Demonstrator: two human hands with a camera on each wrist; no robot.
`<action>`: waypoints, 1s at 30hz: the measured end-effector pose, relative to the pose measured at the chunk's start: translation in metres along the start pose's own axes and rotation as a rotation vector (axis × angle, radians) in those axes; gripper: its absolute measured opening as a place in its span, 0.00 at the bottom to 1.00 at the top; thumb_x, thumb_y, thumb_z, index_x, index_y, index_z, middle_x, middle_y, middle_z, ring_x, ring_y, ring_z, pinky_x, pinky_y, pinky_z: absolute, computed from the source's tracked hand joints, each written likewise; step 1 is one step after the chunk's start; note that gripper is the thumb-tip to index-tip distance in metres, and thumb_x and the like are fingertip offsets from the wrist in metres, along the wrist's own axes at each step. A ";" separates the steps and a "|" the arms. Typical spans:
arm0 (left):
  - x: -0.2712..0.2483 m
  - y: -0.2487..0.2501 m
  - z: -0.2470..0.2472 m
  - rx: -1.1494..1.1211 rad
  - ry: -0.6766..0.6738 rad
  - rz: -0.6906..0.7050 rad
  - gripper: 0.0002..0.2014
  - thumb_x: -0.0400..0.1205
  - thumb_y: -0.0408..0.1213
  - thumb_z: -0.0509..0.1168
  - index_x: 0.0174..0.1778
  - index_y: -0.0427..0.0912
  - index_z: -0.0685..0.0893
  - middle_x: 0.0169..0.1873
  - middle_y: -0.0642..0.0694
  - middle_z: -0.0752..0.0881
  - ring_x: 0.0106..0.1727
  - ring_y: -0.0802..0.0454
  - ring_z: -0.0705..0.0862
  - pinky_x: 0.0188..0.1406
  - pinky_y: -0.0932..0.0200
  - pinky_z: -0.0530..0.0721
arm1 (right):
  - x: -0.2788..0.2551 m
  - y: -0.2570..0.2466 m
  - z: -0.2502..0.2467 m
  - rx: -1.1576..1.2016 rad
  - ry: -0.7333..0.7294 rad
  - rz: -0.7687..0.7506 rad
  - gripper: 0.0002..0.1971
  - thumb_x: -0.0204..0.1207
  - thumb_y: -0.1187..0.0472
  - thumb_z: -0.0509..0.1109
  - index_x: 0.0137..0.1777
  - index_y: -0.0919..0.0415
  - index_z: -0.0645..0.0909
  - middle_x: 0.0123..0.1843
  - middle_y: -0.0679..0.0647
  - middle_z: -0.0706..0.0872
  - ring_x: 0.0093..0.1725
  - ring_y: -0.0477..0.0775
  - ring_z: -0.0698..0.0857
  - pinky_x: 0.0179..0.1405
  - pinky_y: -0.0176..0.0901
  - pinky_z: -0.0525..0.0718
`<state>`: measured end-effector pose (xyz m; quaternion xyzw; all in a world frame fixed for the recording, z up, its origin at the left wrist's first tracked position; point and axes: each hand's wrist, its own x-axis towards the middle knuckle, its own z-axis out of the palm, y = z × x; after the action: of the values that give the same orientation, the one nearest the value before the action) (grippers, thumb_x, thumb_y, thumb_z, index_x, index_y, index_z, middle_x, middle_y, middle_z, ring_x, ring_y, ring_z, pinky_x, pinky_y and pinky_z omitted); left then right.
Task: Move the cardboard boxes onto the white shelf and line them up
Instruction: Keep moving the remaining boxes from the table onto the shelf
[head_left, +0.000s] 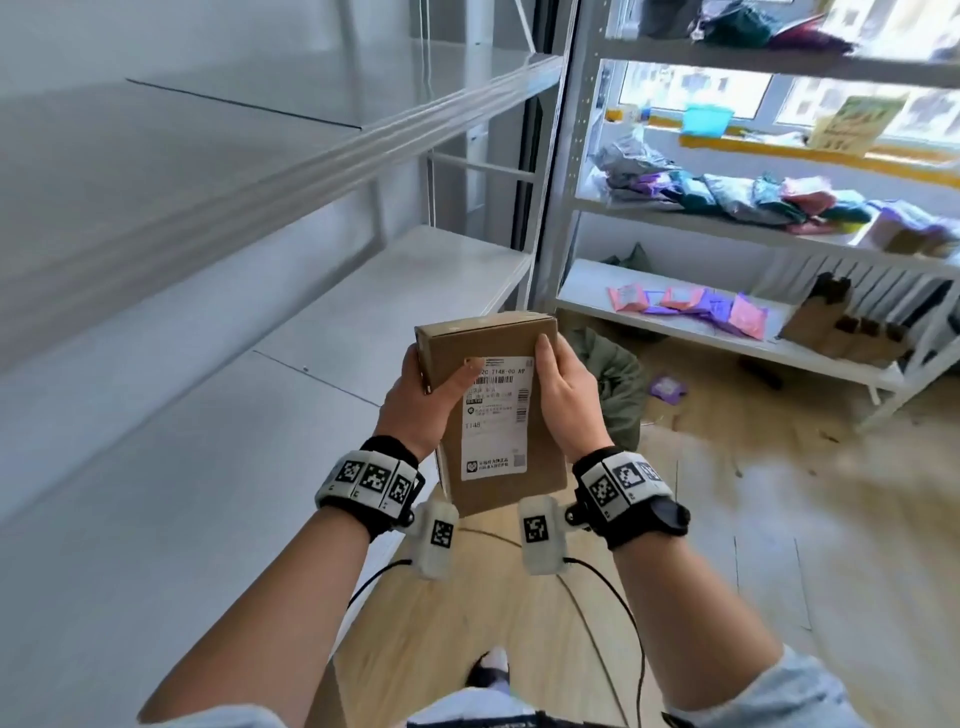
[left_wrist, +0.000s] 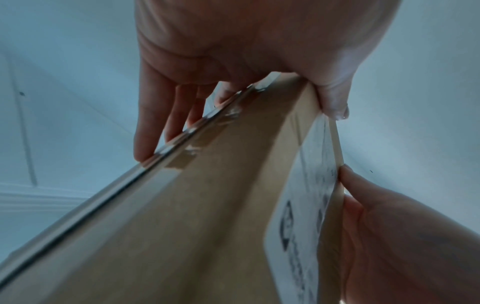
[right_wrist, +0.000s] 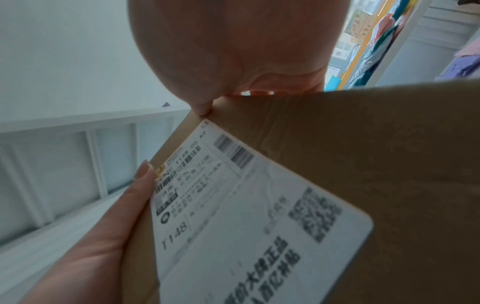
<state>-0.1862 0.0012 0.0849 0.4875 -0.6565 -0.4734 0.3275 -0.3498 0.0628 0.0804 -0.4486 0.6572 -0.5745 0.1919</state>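
Holding the cardboard box (head_left: 498, 410) at frame centre, the left hand (head_left: 415, 400) and right hand (head_left: 566, 400) clasp its long sides; it looks stiff, light, best gripped there.

Bare forearms; black wrist straps (head_left: 631, 493) with white blocks bearing black square markers; white camera pods (head_left: 436, 540), black cables (head_left: 613, 597); pale rolled sleeves (head_left: 769, 691).
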 end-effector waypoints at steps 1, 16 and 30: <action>0.023 0.004 0.006 -0.003 -0.009 0.007 0.38 0.64 0.79 0.66 0.66 0.63 0.74 0.54 0.57 0.88 0.56 0.49 0.88 0.65 0.45 0.83 | 0.023 0.004 0.000 -0.015 0.002 -0.001 0.16 0.88 0.44 0.56 0.64 0.46 0.81 0.56 0.44 0.89 0.57 0.43 0.86 0.63 0.55 0.83; 0.271 0.031 0.062 -0.052 0.043 0.015 0.42 0.57 0.79 0.67 0.66 0.66 0.73 0.51 0.64 0.86 0.56 0.55 0.87 0.64 0.49 0.84 | 0.283 0.080 0.026 -0.070 -0.007 -0.081 0.21 0.83 0.37 0.53 0.63 0.45 0.82 0.56 0.47 0.88 0.60 0.49 0.84 0.63 0.60 0.81; 0.490 0.027 0.130 0.018 0.237 0.011 0.67 0.57 0.77 0.74 0.81 0.73 0.33 0.79 0.57 0.72 0.69 0.55 0.83 0.68 0.42 0.82 | 0.529 0.169 0.066 0.018 -0.199 -0.034 0.22 0.80 0.30 0.51 0.54 0.42 0.80 0.53 0.44 0.85 0.60 0.56 0.79 0.67 0.62 0.77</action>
<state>-0.4633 -0.4229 0.0511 0.5393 -0.6202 -0.4046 0.4010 -0.6387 -0.4150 0.0455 -0.5126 0.6219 -0.5364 0.2504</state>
